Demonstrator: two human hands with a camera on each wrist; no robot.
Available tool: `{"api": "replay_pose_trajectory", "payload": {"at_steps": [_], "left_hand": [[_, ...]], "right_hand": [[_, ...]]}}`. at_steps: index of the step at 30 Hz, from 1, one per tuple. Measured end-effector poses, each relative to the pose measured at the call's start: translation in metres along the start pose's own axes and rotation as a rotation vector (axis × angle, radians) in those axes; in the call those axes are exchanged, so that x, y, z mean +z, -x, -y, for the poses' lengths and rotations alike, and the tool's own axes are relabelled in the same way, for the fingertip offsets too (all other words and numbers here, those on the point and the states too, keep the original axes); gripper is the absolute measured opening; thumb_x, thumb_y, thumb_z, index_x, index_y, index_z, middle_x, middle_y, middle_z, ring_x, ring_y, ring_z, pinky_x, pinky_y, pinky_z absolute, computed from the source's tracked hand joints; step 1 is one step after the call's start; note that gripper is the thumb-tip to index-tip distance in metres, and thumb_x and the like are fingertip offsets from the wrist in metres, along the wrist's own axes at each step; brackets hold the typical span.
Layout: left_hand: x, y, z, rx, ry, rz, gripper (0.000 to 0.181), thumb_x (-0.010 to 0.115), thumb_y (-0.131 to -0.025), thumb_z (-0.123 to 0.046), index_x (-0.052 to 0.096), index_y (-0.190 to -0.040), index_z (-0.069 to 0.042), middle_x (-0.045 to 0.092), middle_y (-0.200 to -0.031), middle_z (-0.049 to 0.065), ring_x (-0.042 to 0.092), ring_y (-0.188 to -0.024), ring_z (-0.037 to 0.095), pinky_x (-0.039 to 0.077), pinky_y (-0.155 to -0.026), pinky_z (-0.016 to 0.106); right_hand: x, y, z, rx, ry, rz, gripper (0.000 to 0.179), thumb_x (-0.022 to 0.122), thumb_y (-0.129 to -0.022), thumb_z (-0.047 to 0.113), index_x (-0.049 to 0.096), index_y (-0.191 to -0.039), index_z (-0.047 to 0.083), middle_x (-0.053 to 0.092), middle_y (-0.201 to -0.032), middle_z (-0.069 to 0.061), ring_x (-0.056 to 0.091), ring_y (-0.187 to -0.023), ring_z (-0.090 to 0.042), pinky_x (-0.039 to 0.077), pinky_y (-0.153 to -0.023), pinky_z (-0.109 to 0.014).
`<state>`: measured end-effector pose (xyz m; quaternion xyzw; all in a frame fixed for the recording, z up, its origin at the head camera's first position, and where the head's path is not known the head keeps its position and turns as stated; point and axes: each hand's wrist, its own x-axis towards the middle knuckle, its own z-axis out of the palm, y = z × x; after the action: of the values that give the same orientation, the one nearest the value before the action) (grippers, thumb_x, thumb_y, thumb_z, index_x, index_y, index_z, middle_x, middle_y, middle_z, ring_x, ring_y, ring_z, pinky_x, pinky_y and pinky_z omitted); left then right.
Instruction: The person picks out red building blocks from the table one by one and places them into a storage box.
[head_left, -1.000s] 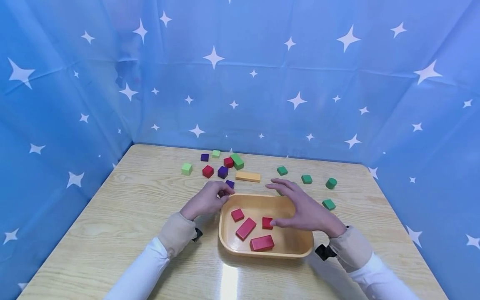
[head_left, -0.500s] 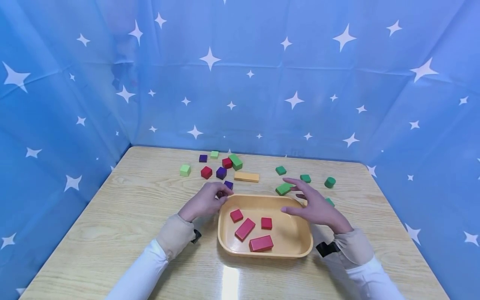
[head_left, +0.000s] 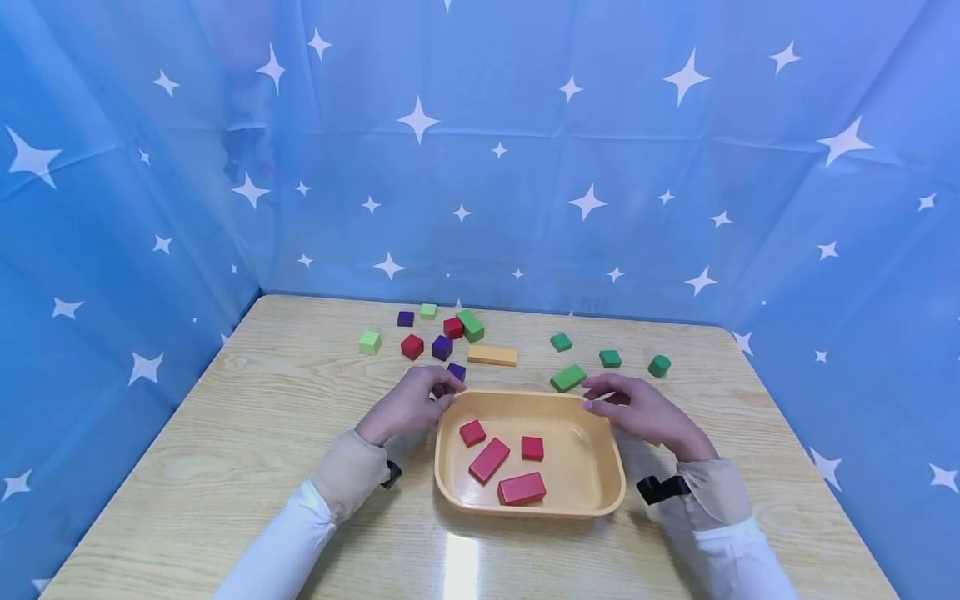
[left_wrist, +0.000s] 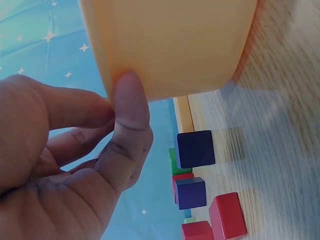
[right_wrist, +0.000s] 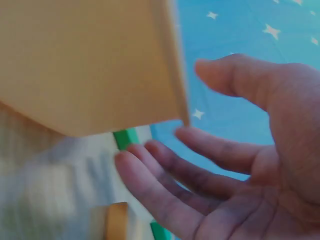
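Observation:
A tan plastic tub (head_left: 528,510) stands on the table, holding a few red blocks: two long ones, among them the front red block (head_left: 522,488), and two small ones, among them a red square block (head_left: 532,447). At its far left corner, my left hand (head_left: 411,404) pinches the rim between thumb and fingers; the left wrist view shows the thumb (left_wrist: 132,100) pressed on the wall. My right hand (head_left: 652,410) is at the far right corner. In the right wrist view its fingers (right_wrist: 165,200) are loosely bent and spread around the rim, holding nothing.
Behind the tub lie a green block (head_left: 568,378), an orange plank (head_left: 492,355) and several red, purple and light green blocks, including a purple cube (head_left: 442,347). A dark green cylinder (head_left: 659,365) stands on the right. Blue star-patterned curtain (head_left: 480,167) surrounds the table.
My right hand has moved from over the tub's inside to its far right corner, uncovering the green block behind. The left hand has kept its grip on the rim.

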<state>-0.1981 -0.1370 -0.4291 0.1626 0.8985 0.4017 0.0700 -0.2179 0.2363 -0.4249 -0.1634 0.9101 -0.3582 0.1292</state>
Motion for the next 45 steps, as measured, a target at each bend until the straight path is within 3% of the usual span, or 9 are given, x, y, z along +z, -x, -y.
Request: {"api": "replay_pose_trajectory", "payload": {"at_steps": [8,13,21,26,31,35,39,45], "left_hand": [[0.001,-0.002,0.001,0.036,-0.009,-0.004,0.019,0.063,-0.098,-0.001,0.075,-0.113,-0.004,0.07,-0.1,0.006,0.06,-0.086,0.014,0.055,-0.076,0.026],[-0.001,-0.003,0.003,0.053,-0.019,-0.006,0.02,0.064,-0.097,-0.001,0.075,-0.113,-0.004,0.07,-0.098,0.006,0.06,-0.084,0.014,0.054,-0.075,0.026],[-0.001,-0.002,0.001,0.004,-0.01,0.001,0.02,0.065,-0.097,-0.002,0.075,-0.113,-0.006,0.069,-0.098,0.005,0.06,-0.085,0.015,0.054,-0.071,0.025],[-0.004,-0.002,0.001,0.02,-0.028,0.006,0.021,0.068,-0.098,-0.011,0.074,-0.117,-0.007,0.069,-0.098,0.002,0.06,-0.086,0.014,0.053,-0.073,0.026],[-0.012,0.0,-0.003,0.015,-0.004,-0.01,0.042,0.075,-0.094,-0.031,0.066,-0.131,-0.011,0.069,-0.117,0.009,0.064,-0.105,0.024,0.057,-0.089,0.038],[-0.018,0.002,-0.001,0.005,0.008,-0.042,0.066,0.077,-0.09,-0.045,0.056,-0.145,-0.015,0.056,-0.145,0.014,0.057,-0.13,0.036,0.052,-0.103,0.052],[-0.024,0.003,0.004,0.006,-0.067,-0.098,0.085,0.079,-0.085,-0.055,0.044,-0.154,-0.022,0.044,-0.155,0.011,0.045,-0.142,0.038,0.043,-0.112,0.06],[-0.032,0.0,0.008,-0.004,-0.167,-0.168,0.097,0.081,-0.079,-0.06,0.035,-0.159,-0.028,0.03,-0.164,0.012,0.031,-0.151,0.037,0.04,-0.111,0.067]], "right_hand": [[-0.01,-0.003,-0.003,0.022,0.002,0.073,0.03,0.064,-0.101,0.023,0.071,-0.124,0.006,0.073,-0.107,-0.009,0.066,-0.089,-0.017,0.057,-0.072,-0.03],[-0.011,-0.005,-0.003,0.009,-0.003,0.066,0.021,0.066,-0.099,0.019,0.074,-0.115,0.009,0.073,-0.099,-0.006,0.064,-0.081,-0.016,0.056,-0.067,-0.029],[-0.008,-0.001,0.003,0.032,-0.066,0.063,0.021,0.067,-0.099,0.016,0.073,-0.115,0.004,0.072,-0.098,-0.012,0.064,-0.081,-0.016,0.061,-0.067,-0.039],[-0.006,0.001,0.005,0.028,-0.084,0.063,0.023,0.067,-0.099,0.016,0.072,-0.116,0.003,0.072,-0.1,-0.014,0.063,-0.082,-0.016,0.06,-0.066,-0.037],[-0.006,0.001,0.002,0.035,-0.076,0.06,0.021,0.066,-0.1,0.016,0.073,-0.116,0.004,0.072,-0.099,-0.012,0.064,-0.081,-0.016,0.061,-0.067,-0.038],[-0.006,0.0,0.0,0.046,-0.066,0.056,0.019,0.066,-0.099,0.015,0.073,-0.115,0.006,0.072,-0.098,-0.011,0.065,-0.08,-0.016,0.061,-0.068,-0.039],[-0.005,0.0,0.0,0.024,-0.069,0.064,0.02,0.066,-0.099,0.015,0.073,-0.115,0.004,0.073,-0.098,-0.011,0.065,-0.08,-0.016,0.06,-0.066,-0.038],[-0.005,0.0,0.005,0.021,-0.101,0.074,0.023,0.066,-0.1,0.015,0.072,-0.117,0.002,0.072,-0.1,-0.014,0.065,-0.081,-0.017,0.06,-0.066,-0.038]]}}
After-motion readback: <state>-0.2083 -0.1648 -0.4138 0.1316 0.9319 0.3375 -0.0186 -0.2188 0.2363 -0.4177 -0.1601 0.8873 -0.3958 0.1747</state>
